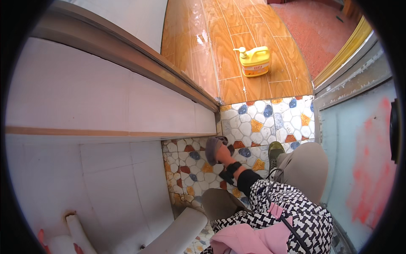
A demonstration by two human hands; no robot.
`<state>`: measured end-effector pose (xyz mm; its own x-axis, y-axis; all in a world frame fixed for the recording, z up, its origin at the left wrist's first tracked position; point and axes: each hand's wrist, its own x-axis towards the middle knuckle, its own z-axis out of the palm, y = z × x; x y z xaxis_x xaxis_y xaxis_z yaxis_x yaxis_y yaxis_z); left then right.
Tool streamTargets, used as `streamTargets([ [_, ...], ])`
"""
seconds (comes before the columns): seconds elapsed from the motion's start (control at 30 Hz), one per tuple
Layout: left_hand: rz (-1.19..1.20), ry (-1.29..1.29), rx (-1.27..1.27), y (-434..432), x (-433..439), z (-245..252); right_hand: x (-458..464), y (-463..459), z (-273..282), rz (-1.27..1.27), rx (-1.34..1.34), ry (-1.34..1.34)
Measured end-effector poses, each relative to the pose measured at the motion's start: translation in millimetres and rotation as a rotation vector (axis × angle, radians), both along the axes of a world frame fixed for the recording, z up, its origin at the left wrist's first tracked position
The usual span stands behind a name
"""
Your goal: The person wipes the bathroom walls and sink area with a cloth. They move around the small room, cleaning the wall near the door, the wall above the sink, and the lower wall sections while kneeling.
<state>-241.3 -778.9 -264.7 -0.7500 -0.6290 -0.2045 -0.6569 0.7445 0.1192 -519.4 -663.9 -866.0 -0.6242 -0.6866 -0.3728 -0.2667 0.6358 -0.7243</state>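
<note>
My right hand (223, 154) is low by the pebble-patterned floor tiles (244, 130), closed on a grey cloth (212, 150). The cloth lies at the foot of the white wall, just below the corner beside the doorway. A black band circles my wrist, and my sleeve is black-and-white patterned with a black cuff. My left hand is out of view. Farther ahead, a yellow pump jug (255, 62) with a printed label stands upright on the wood-look floor (231, 89).
A brown-edged ledge (111, 131) runs along the left wall. A white pipe (177, 231) slants up from below. At right is a frosted-glass door (349, 152) with red smears. My green shoe (276, 152) stands on the tiles; a reddish floor (317, 35) lies beyond.
</note>
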Motion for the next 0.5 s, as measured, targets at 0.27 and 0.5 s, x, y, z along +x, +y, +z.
streamTargets([
  [0.27,-0.040,0.028,0.002,-8.6,28.7,-1.9,48.8,-51.7,253.6,-0.117,-0.907,0.739],
  [0.5,-0.073,0.044,-0.017,-24.1,42.4,-5.8,-11.5,-145.5,161.5,0.471,-0.508,1.638],
])
